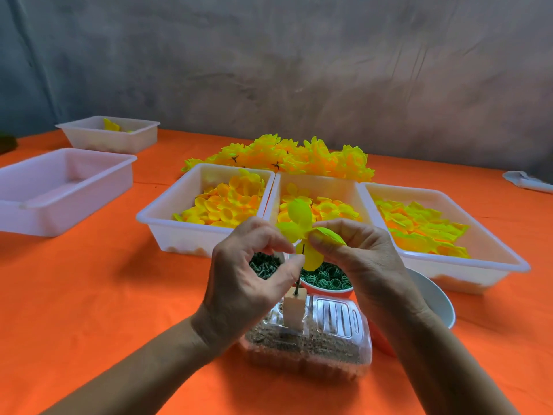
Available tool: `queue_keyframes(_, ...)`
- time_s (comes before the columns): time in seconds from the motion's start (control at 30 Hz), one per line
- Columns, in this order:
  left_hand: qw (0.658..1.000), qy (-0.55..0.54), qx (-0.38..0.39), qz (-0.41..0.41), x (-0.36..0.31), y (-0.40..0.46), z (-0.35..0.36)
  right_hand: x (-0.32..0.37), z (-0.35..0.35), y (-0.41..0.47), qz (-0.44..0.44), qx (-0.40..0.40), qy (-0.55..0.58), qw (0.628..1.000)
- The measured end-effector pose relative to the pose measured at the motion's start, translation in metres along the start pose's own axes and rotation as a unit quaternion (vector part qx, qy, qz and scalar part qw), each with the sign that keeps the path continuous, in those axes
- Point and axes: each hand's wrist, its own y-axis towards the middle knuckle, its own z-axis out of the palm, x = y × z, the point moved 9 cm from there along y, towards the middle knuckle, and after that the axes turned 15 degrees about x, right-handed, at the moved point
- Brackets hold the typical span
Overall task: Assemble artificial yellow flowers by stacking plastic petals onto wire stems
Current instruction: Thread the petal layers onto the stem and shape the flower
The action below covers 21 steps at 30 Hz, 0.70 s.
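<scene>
Orange table (pixel 89 295), three white trays in a row at the back of the work area: left tray (pixel 167 218) and middle tray (pixel 353 190) hold round yellow petals, right tray (pixel 484 235) holds pointed ones. Finished flowers (pixel 299 157) piled behind them. Two more trays (pixel 59 190) far left. Clear sand-filled box (pixel 329 348) nearest the person, wooden block (pixel 294 310) standing in it. Left hand (pixel 239 283) and right hand (pixel 365 265) both pinch a yellow petal piece (pixel 296 229), one from each side, about equally near. Wire stem (pixel 297 281) stands upright in the block, directly under the petal piece, long axis vertical. Likely next: push the piece straight down along the wire. Whether the wire tip is through the centre hole yet, can't tell.
</scene>
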Motion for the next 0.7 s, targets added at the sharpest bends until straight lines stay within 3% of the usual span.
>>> queue_keyframes(0.23,0.997,-0.052,-0.016,-0.048,0.012,-0.002,0.008,0.003,0.003,-0.007,0.005,0.020,0.015,1.000)
queue_keyframes(0.7,0.995,-0.072,-0.019,-0.060,0.015,0.000,0.011,0.011,0.008,-0.007,-0.039,0.040,-0.049,0.997)
